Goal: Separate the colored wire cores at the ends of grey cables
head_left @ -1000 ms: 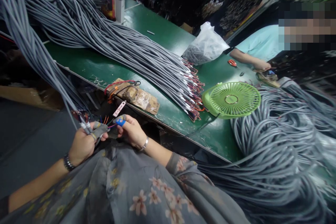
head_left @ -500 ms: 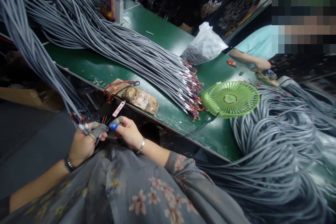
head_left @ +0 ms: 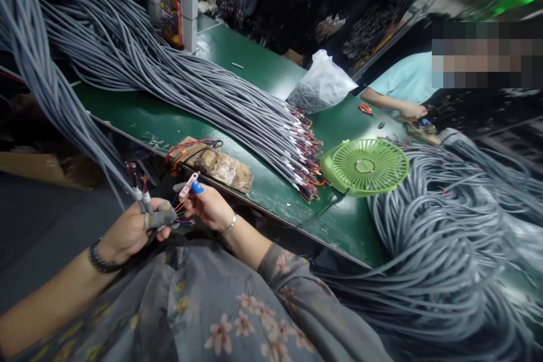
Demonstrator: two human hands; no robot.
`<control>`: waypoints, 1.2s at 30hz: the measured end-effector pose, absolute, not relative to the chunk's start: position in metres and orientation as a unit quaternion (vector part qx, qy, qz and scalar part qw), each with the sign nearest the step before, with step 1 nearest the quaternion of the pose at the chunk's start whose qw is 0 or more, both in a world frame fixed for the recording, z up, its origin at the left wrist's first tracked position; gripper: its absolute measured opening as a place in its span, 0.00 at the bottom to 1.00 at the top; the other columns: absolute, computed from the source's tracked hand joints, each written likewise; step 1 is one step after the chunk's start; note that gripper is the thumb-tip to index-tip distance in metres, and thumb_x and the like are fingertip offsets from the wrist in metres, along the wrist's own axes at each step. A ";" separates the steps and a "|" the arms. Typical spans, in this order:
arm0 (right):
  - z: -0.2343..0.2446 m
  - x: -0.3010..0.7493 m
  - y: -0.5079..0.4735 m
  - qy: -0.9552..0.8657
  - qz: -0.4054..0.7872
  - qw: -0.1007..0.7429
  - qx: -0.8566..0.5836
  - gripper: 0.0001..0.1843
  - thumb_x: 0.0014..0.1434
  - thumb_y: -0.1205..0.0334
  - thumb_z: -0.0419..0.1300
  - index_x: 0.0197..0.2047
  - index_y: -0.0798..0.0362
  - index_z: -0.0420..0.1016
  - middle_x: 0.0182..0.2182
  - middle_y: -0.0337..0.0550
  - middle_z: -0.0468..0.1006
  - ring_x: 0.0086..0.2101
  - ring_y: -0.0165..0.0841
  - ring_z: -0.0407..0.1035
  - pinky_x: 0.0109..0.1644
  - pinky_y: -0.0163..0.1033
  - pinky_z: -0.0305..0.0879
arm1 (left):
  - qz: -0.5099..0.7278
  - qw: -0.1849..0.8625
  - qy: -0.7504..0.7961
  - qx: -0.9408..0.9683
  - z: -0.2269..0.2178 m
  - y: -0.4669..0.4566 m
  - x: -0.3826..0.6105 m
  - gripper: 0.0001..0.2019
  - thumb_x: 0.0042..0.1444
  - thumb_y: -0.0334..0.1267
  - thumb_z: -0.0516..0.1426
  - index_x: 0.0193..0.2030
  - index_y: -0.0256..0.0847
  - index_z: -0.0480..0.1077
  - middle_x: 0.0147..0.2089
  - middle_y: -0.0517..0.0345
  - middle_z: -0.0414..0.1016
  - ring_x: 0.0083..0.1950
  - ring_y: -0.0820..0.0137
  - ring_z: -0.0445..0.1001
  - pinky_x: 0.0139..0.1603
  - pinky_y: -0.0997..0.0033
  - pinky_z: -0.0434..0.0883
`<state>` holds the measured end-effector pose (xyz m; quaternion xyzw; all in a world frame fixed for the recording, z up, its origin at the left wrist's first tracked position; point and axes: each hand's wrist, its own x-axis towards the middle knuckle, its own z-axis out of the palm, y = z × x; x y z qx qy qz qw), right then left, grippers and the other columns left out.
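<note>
My left hand (head_left: 129, 229) is closed around the ends of a few grey cables (head_left: 142, 199) that hang down from a thick grey bundle (head_left: 46, 85) at the left; its fingers wear grey cots. My right hand (head_left: 210, 208), with a blue cot on one fingertip, pinches the thin coloured wires (head_left: 181, 209) that stick out of a cable end held by the left hand. Both hands are below the near edge of the green table (head_left: 271, 186).
A long sheaf of grey cables (head_left: 203, 90) with stripped ends lies across the table. A taped brown block with wires (head_left: 212, 163), a green fan (head_left: 365, 167), a plastic bag (head_left: 321, 87) and a large cable heap (head_left: 449, 237) are nearby. Another person (head_left: 403, 96) works at the far right.
My left hand has turned and lifted slightly, so the cable ends stand more upright. My right hand has moved a little up and apart, drawing on the coloured wires.
</note>
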<state>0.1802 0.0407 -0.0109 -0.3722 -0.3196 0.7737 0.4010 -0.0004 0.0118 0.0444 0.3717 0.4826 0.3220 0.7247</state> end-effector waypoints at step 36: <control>-0.003 0.171 0.040 -0.228 0.760 0.469 -0.388 0.26 0.56 0.37 0.76 0.33 0.52 0.78 0.26 0.37 0.77 0.25 0.26 0.65 0.31 0.31 0.71 | 0.415 0.647 0.519 0.374 0.044 -0.004 0.015 0.13 0.36 0.45 0.73 0.18 0.42 0.76 0.16 0.56 0.75 0.19 0.72 0.68 0.22 0.72 0.64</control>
